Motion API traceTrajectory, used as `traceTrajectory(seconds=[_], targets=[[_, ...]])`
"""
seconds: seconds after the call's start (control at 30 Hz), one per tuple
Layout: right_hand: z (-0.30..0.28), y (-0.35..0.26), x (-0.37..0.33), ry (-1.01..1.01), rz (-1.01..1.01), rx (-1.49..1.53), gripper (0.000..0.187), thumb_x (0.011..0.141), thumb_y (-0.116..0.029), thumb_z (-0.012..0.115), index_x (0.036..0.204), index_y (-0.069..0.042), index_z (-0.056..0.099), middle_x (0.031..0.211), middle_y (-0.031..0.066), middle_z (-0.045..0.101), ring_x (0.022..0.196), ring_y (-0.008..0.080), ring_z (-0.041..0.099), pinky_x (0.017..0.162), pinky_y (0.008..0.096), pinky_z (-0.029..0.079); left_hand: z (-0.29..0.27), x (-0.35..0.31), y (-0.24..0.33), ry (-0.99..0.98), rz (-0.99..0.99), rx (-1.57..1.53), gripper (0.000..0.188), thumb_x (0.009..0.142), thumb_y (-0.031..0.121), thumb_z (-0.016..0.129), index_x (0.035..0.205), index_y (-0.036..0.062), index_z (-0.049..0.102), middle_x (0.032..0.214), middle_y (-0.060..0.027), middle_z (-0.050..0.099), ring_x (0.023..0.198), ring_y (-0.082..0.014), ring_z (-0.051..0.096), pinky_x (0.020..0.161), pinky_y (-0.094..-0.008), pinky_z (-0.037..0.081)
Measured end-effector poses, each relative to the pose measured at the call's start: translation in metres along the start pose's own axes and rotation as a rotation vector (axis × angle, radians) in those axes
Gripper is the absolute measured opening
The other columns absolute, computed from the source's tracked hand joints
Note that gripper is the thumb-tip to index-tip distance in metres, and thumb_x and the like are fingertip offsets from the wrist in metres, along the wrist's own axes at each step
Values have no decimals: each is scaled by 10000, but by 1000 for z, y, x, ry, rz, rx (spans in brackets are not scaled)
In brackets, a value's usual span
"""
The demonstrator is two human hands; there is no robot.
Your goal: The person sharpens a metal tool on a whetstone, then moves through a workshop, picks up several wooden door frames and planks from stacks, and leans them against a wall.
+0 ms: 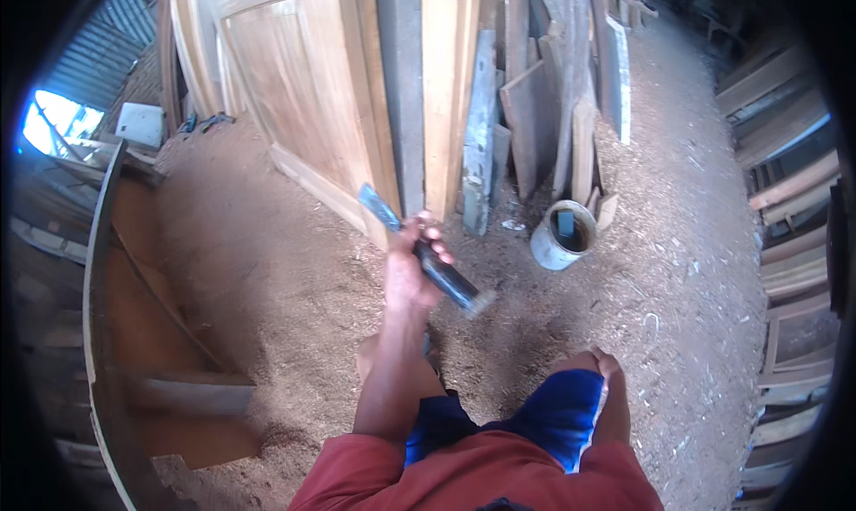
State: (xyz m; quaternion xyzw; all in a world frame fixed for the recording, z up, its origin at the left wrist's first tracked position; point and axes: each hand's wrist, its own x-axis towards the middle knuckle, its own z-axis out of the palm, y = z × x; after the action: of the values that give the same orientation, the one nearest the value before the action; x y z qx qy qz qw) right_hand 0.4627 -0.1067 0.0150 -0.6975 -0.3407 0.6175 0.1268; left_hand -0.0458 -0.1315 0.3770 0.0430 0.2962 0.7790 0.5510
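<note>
My left hand [412, 275] is raised in front of me, its fingers wrapped round a chisel. The chisel's flat bluish blade [380, 208] points up and to the left, past the thumb side. Its dark handle [448, 277] slants down to the right and ends in a pale, worn butt. My right hand [606, 366] rests at my right knee, by the hem of my blue shorts [557, 413]. Its fingers are too small and partly hidden to make out.
A panelled wooden door [299, 92] leans ahead with upright boards [441, 83] beside it. A whitish bucket [555, 251] with a blue block inside stands right of centre. Stacked timber [794, 270] lines the right; a brown wooden piece [147, 306] lies left. Shavings cover the floor.
</note>
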Motion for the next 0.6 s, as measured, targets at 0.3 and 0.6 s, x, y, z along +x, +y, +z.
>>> traceTrajectory(seconds=[0.3, 0.6], targets=[[-37, 74, -18, -465, 325, 538, 657, 975, -535, 478, 1252, 52, 577, 1041, 228, 694, 930, 365, 687, 873, 495, 538, -4, -27, -44, -99, -167, 85, 245, 966, 277, 596, 1089, 65, 584, 816, -35, 597, 684, -154, 548, 578, -316, 491], [67, -105, -115, -180, -571, -338, 611, 926, -472, 636, 1273, 23, 548, 950, 173, 718, 848, 266, 698, 765, 371, 560, -17, 2, -72, -114, -370, 252, 209, 1025, 211, 505, 1135, 56, 590, 835, -41, 593, 675, -129, 553, 583, -299, 499]])
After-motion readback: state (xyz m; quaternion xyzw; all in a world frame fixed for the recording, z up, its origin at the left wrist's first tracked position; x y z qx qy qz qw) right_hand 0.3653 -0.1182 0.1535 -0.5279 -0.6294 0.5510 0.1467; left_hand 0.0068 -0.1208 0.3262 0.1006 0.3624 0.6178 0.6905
